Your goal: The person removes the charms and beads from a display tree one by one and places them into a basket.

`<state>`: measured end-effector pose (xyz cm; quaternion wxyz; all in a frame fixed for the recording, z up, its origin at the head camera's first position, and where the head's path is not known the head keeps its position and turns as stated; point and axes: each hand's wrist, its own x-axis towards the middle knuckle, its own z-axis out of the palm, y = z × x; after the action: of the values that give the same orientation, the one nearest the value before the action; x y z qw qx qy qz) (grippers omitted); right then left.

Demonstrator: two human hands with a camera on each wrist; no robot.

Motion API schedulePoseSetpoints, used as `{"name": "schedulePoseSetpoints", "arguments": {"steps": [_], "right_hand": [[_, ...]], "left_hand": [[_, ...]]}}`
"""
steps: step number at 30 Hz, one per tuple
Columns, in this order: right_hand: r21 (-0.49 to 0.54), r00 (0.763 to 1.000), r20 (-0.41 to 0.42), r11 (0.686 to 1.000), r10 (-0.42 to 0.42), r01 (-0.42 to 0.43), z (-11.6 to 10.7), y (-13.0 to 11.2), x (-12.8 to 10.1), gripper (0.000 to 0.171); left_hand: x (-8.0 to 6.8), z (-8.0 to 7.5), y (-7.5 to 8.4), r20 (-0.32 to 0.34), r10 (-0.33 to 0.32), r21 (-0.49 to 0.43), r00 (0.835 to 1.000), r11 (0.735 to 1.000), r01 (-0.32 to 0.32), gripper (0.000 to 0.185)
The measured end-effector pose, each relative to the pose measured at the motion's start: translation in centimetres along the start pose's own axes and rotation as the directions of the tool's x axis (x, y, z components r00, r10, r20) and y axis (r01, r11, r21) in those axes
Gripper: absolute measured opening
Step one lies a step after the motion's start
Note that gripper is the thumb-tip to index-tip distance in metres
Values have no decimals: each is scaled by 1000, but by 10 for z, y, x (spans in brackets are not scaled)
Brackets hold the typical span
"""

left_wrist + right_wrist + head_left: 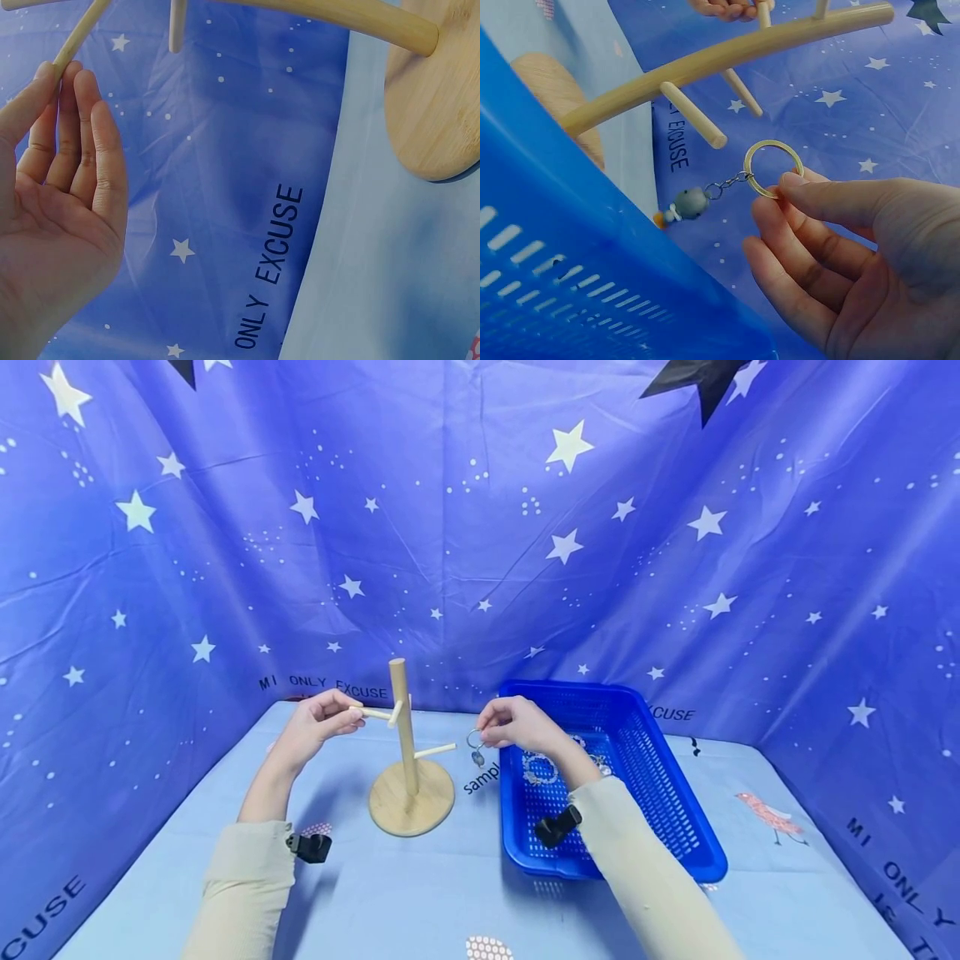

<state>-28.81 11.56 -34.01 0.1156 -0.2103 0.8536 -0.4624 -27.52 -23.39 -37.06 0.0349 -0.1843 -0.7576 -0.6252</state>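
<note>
A wooden stand (406, 743) with a round base (393, 814) and short side pegs is upright left of the middle in the head view. My left hand (318, 724) pinches the end of its left peg (377, 714) between thumb and fingertips. In my right hand (525, 727) a keychain (692, 203) is pinched by its metal ring (748, 166). Its small grey figure charm hangs on a short chain, between the stand and the blue basket. The ring is close to the tip of the lower right peg (697, 120) but apart from it.
A blue plastic basket (504, 810) with slotted walls stands on the right, under my right forearm. Several pale, ring-shaped trinkets (540, 768) lie in it. The light blue tablecloth (420, 893) meets a starry blue curtain (450, 527) at the back and sides.
</note>
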Motion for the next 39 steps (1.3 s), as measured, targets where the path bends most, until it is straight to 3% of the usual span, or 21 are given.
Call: {"name": "schedulePoseSetpoints", "arguments": {"steps": [11,25,39], "right_hand": [[4,998,-40,999,-44,44,-19,0,-16,14],[8,996,-60,998,-63,63,-47,18,-39,16],[-8,999,-29,999,-42,42,-56,24,-50,18]], "left_hand": [[0,0,0,-1,-2,4,1000,1000,2,4],[-1,0,1,-4,0,6,1000,1000,0,4],[1,0,1,-9,6,-11,1000,1000,-6,5]]}}
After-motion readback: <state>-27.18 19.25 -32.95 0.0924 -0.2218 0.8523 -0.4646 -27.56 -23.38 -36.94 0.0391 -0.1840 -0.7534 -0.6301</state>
